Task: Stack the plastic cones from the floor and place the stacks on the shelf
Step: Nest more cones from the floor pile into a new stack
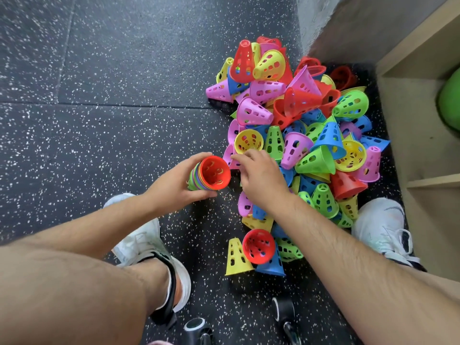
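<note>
We've got the left hand (174,181) wrapped round one nested stack (211,174), thumb on the far side and fingers curled under the near side. The stack's red end cone shows us its open mouth. The stack is held over the floor (99,120), just left of the pile (298,135). Our right hand (261,178) hovers at the pile's left edge w/ fingers loosely stretched out and nothing visibly pinched. Whether the tips touch the pink cone (227,154) beneath, we can't tell.

Handling, as we judge it: thin moulded plastic w/ holes all over, so v. light, stiffish but springy at the rim, and not fragile. Smooth walls = a bit slippery, and nested ones may wedge. Best hold on a loose one is prob. a pinch on the wide rim, or thumb and fingers round the body, w/ the narrow tip aimed into the stack's mouth. The stack wants a full wrap-round grip near the rims, as it's held now.

Count:
- 1 stack in hand, w/ rims of several colours showing; exact no. unreadable.
- Loose cones: dozens, too tangled for a true tally.
- 5 colours: red, yellow, pink, green, blue.
- 1 wooden shelf (410,108) on the right, w/ no stacks on it yet.
- 1 green ball (450,100) in one of its compartments.
</note>
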Tool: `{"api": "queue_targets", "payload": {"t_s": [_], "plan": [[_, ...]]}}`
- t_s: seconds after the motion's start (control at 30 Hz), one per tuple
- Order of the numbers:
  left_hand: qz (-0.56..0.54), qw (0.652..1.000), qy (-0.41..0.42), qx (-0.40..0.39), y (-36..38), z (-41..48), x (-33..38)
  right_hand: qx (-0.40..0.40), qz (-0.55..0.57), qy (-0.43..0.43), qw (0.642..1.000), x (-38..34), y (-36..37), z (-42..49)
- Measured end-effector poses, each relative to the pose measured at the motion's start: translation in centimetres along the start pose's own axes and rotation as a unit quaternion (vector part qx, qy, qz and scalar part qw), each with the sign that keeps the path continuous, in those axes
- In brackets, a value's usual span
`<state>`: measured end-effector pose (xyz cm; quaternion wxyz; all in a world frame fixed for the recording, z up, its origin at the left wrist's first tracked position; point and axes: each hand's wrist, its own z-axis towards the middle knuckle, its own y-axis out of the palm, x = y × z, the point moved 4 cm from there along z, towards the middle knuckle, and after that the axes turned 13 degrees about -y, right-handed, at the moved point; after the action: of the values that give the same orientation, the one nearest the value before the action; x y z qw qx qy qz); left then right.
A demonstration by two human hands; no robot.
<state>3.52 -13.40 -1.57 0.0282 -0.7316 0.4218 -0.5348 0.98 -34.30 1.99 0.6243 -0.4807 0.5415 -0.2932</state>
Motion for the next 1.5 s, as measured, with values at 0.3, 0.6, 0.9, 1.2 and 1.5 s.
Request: {"api": "queue_targets", "payload": {"t_s": [0.3,0.6,0.9,1.2,1.5], "plan": [[-0.030,0.999,-0.015,-0.004,-0.3,0.8,0.1,-0.123,-0.210,-0.035,0.969,0.2,0.2,3.6],[-0.041,0.999,-0.034,-0.001,-1.5,1.5,-0.1,0.067,-0.067,0.000,0.996,1.2,0.7,3.8],[-0.042,0.998,-0.037,0.011,-3.0,2.5,-0.2,0.287,0.171,-0.006,0.942,0.3,-3.0,4.8],[-0.082,0.996,-0.033,0.034,-3.7,3.3,1.5,0.149,0.244,-0.036,0.957,-2.5,-2.9,5.2],[-0.107,0.992,-0.043,0.051,-4.7,4.5,2.3,0.078,0.249,-0.038,0.965,-2.7,-3.4,6.1]]}}
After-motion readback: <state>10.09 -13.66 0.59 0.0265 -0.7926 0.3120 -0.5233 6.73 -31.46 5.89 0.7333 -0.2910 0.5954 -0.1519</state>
